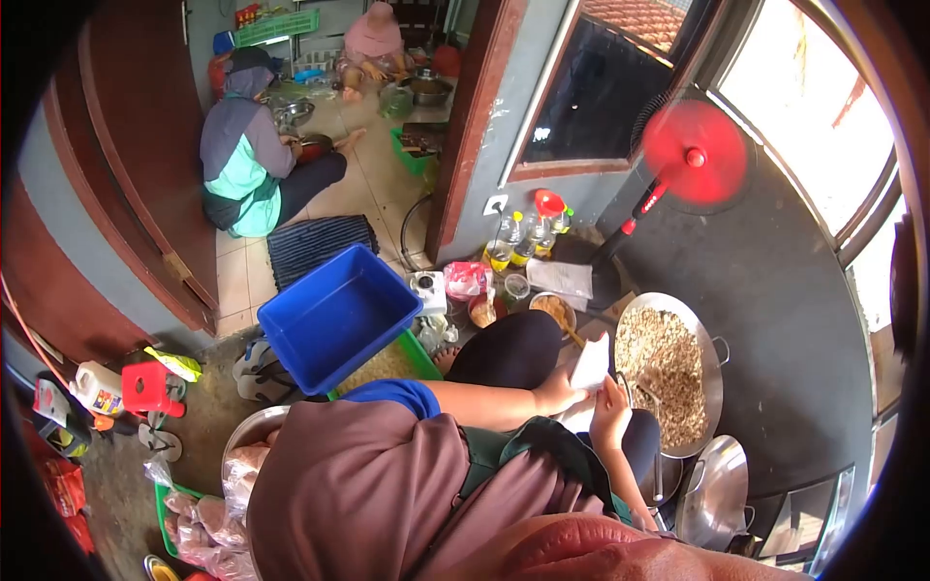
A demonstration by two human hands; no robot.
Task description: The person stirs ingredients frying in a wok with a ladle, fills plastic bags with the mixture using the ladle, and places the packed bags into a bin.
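Observation:
My left hand (559,391) is closed around a white, soft-looking packet (590,364), perhaps paper or cloth; its exact kind is unclear. Close beside it, my right hand (610,416) has its fingers curled at the packet's right edge and seems to pinch it. Just right of my hands, a large metal wok (716,385) holds a heap of pale brown chopped food (664,368). A long metal utensil handle (658,477) slants down from the wok near my right wrist. A bowl of orange-brown food (552,310) with a wooden spoon stands beyond my left hand.
A blue tub (339,315) rests over a green crate (418,356) on my left. A red fan (693,155) spins beyond the wok. Bottles (521,242) line the wall. An empty metal pan (714,489) sits nearby. Two people (257,155) (373,48) sit beyond the doorway.

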